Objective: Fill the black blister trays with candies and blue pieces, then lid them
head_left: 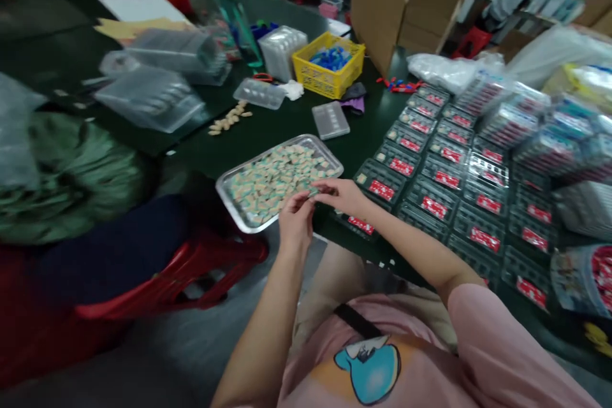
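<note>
A shallow metal tray [248, 229] lies on the dark green table, heaped with small beige-and-green pieces [272, 182]. Over its near right corner my two hands meet fingertip to fingertip. My left hand [295, 211] is closed in a pinch. Opposite it, my right hand [343, 195] is closed too, with its fingers bent toward the left ones. Between them is a small greenish piece [312, 192], largely covered by the fingers. To the right stand rows of clear plastic blister trays [435, 204] holding red-and-white pieces, some with a beige piece in a corner compartment.
A yellow basket [329, 80] of blue items stands at the back, near stacked clear plastic shells [282, 54]. Beige pieces [230, 120] lie loose beyond the tray. Stacked filled packs [549, 140] and a tub [583, 280] line the right. A red chair [176, 280] is at left.
</note>
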Demonstrator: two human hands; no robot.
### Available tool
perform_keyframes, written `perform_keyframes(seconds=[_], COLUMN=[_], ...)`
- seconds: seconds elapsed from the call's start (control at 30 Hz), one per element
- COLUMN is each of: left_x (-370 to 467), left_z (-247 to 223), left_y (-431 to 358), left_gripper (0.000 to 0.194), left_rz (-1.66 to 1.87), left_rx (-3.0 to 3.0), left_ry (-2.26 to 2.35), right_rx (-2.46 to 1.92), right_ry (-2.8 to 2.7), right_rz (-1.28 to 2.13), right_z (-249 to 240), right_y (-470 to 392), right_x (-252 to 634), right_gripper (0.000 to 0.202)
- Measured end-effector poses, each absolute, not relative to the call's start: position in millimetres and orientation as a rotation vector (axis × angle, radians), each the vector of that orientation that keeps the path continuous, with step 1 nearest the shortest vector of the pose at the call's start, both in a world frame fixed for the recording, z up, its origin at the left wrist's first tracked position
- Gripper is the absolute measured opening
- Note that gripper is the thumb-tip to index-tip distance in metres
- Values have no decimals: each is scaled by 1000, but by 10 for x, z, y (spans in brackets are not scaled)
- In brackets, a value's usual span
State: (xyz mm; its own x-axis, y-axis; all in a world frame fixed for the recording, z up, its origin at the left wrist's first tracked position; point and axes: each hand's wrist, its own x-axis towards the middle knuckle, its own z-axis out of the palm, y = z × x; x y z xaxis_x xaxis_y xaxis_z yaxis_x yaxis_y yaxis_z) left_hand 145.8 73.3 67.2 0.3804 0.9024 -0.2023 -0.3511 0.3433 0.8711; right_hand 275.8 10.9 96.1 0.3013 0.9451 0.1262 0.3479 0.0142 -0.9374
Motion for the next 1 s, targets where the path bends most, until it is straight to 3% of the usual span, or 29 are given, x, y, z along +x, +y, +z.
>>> perform_keyframes(seconds=[0.17,0.33,0.63,0.87,1.0], left_x=[1740,1937,1835,1790,1784], left_z=[701,764,793,739,717], left_y=[556,297,336,365,370], left_gripper=[43,38,29,27,28], left_rz=[1000,853,825,833,833], left_rx=[992,1117,1193,1124,1146], left_ry=[715,708,766,793,807], right_rx=[-1551,-1571,-2073,-2187,-2344], right_ry=[-1112,-1109,-544,-587,-597], right_rz=[719,700,165,505,497], right_z=[977,1029,1085,879,804], right_y=[-108,-477,-1456,-1616,-1528], right_x=[2919,3249,5182,5354,5279], right_gripper=[21,16,14,11,8])
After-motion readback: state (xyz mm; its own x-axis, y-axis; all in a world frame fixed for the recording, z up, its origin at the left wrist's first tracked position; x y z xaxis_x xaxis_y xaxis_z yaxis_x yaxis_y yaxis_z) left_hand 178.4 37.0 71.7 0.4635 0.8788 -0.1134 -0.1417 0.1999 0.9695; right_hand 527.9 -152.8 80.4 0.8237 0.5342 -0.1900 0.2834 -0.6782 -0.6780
